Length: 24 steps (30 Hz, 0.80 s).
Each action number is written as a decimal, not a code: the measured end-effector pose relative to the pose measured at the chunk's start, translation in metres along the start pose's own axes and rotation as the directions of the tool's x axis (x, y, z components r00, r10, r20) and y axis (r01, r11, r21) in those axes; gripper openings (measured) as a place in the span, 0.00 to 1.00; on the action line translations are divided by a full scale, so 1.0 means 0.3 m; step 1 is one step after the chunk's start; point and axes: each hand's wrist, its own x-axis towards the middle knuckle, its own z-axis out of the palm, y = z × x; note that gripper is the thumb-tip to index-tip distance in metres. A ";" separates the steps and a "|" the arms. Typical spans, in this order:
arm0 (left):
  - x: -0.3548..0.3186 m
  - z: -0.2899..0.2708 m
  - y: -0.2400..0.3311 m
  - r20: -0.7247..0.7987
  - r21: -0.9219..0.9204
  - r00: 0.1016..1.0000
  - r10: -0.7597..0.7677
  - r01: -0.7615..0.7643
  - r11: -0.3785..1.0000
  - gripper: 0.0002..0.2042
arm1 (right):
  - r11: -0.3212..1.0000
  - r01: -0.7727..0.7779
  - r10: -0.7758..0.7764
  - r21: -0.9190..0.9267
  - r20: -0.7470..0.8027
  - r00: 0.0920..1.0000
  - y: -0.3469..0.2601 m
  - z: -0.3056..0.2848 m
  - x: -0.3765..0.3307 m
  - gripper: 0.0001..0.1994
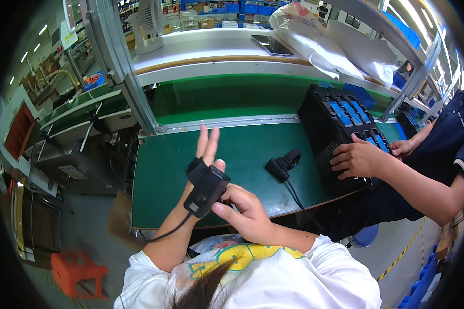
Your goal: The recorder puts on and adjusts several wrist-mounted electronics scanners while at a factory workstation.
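Black plastic makes up the small boxy device (207,186) sitting on the back of the left hand (205,159), just below the middle of the view. It looks like a light, rigid shell: stiff enough to take a firm pinch, smooth enough to slip if held only by the faces. A thin black cable (165,233) trails from its lower end toward seven o'clock, so I judge the best hold to be across the two long sides of the body, never by the cord, which would tug at the joint.

That left hand is raised with its fingers straight and close together, pointing to twelve o'clock, gripping nothing; the device rests on its back near the wrist. At four o'clock from the device, the right hand (244,212) is curled, thumb and forefinger closing on the device's lower right corner in a pinch.

A second black clip-like unit (282,165) lies on the green mat (160,175) at two o'clock from the device, well apart from both hands, its own cord (296,198) running off the bench edge.

At three o'clock another person's hand (357,159) lies spread on a black slotted tray (325,123) holding blue parts (348,112); their other hand (403,148) is just beside the tray's far edge.
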 end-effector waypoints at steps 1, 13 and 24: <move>0.006 -0.004 0.037 0.104 0.046 0.991 -0.085 0.081 0.996 0.31 | 1.000 0.004 -0.004 -0.027 -0.008 1.000 -0.002 -0.005 -0.002 0.07; 0.047 0.100 -0.068 -0.019 0.828 0.988 -0.156 0.103 0.551 0.25 | 0.994 0.103 -0.098 -0.041 0.106 0.989 -0.016 0.073 -0.009 0.05; 0.174 0.062 0.122 0.293 -0.761 0.856 -0.426 0.479 0.438 0.15 | 0.749 0.352 -0.392 -0.561 0.053 0.918 -0.111 0.122 -0.014 0.10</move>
